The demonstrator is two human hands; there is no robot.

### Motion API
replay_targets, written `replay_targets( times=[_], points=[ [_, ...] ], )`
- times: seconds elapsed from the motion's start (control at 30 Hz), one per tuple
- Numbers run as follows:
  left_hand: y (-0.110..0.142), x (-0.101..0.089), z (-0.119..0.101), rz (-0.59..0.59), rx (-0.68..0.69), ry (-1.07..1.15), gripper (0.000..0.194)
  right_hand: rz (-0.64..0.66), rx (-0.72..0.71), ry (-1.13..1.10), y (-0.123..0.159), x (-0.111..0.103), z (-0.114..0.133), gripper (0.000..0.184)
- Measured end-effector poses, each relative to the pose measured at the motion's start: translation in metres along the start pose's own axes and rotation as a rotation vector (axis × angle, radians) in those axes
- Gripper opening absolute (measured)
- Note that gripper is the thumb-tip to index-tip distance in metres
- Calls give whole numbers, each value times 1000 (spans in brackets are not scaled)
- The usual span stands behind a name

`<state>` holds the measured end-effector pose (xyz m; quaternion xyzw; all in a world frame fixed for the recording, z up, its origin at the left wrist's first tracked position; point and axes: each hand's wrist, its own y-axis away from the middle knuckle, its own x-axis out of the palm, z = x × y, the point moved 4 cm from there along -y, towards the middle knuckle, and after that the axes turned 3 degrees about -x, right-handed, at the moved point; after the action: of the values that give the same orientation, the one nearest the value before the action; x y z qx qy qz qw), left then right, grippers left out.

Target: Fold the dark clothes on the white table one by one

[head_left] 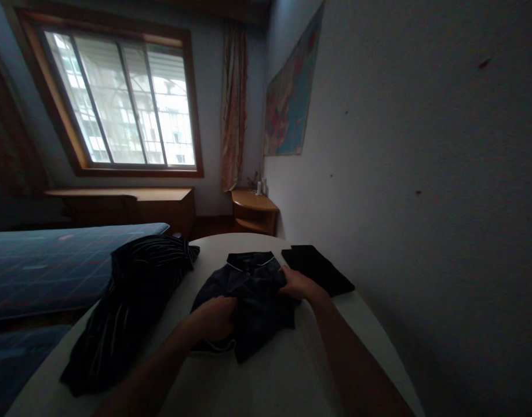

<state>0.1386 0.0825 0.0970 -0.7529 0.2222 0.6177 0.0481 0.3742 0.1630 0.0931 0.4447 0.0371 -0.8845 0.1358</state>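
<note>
A dark navy collared shirt point(261, 301) with white piping along its collar lies on the pale round table point(266, 385), collar toward the far side. Its lower part is bunched and partly folded over. My left hand point(218, 318) grips the fabric at the shirt's left side, fingers curled into the cloth. At the right edge, near the shoulder, my right hand point(294, 284) pinches the shirt between thumb and fingers. Just beyond that hand rests a flat, folded black garment point(320, 269). Left of the shirt is a heap of black clothing with white stripes point(127, 307).
A bed with a blue plaid mattress point(53, 266) stands at the left, close to the table. A wall point(422, 231) runs along the right side. Behind the table are a wooden corner shelf point(255, 200), a wooden desk point(166, 196) and a barred window point(127, 104).
</note>
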Motion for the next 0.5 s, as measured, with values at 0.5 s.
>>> replay_targets(
  times=[0.5],
  points=[
    [2,-43,49,-327,-488,-10,43,-53,112,71,1,-14,9,47]
  ],
)
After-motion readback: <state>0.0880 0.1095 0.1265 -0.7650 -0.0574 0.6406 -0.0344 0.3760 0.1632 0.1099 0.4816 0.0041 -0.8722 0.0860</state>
